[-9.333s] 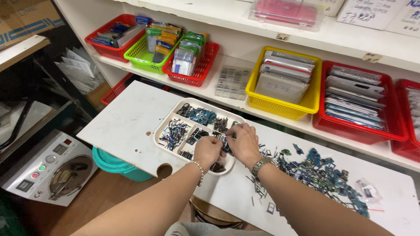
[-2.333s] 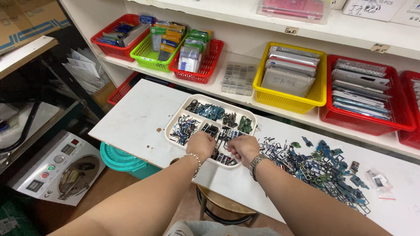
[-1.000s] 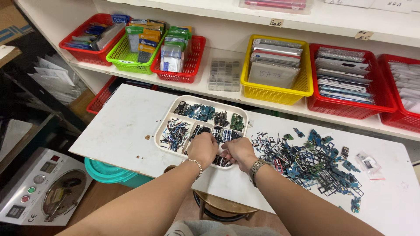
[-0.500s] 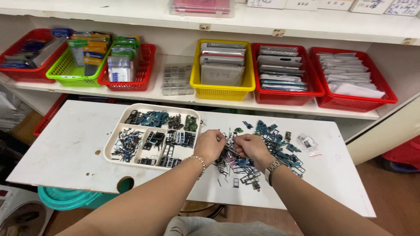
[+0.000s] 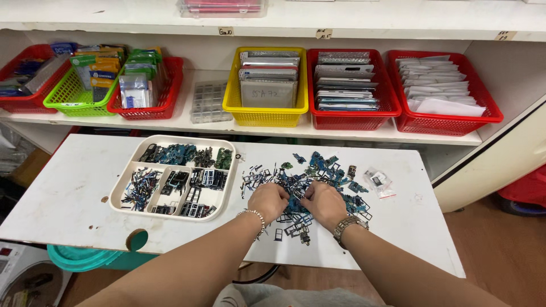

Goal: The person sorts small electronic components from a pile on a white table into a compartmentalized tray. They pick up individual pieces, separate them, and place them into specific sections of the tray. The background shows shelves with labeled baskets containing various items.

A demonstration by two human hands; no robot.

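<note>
Both hands in parts pile, spread left-right.

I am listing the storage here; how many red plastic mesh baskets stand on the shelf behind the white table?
4: far-left red basket, cut by the frame; one beside the green basket; two right of the yellow basket.

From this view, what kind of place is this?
Likely a phone repair or parts shop: a loose pile of small electronic parts on the white table, a divided sorting tray, and shelf baskets of flat packaged parts.
</note>
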